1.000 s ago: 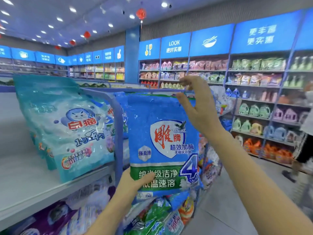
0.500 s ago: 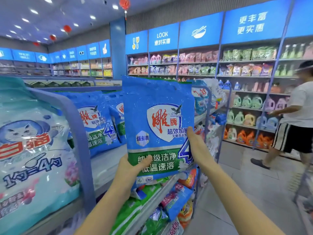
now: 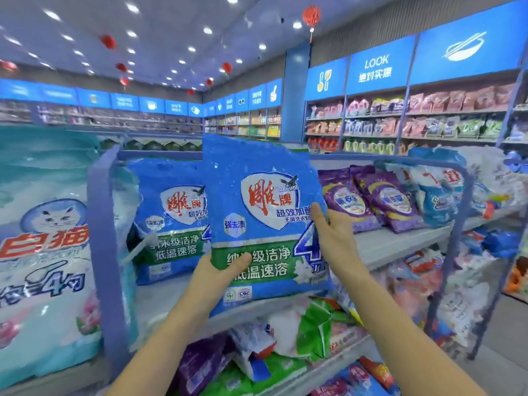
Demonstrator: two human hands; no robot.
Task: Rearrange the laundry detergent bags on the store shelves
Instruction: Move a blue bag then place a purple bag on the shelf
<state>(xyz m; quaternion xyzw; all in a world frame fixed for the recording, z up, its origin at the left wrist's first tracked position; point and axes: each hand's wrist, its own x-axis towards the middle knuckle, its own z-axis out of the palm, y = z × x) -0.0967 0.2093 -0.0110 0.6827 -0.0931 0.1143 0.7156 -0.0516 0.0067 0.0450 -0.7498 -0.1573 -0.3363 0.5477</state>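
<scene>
Packaging on the detergent bag (image 3: 257, 201) was glossy blue, with a white shield bearing red characters and a small eagle, a green band of white characters below it, and a large "4" at the lower right. The bag hung upright in the air, just in front of the upper shelf (image 3: 400, 241) and partly covering a matching bag (image 3: 171, 212) that stood on that shelf to its left. The left hand (image 3: 217, 275) pinched the bag's lower left corner, thumb laid across the green band and fingers hidden behind. The right hand (image 3: 334, 235) clasped the bag's right edge at mid height, its fingers curled round it. Purple bags (image 3: 385, 201) leaned on the same shelf to the right. At the near left, past a blue upright (image 3: 105, 238), stood a pale bag (image 3: 48, 238) with a white cat on it. Green, white and purple bags lay jumbled on the lower shelf (image 3: 351, 358).
</scene>
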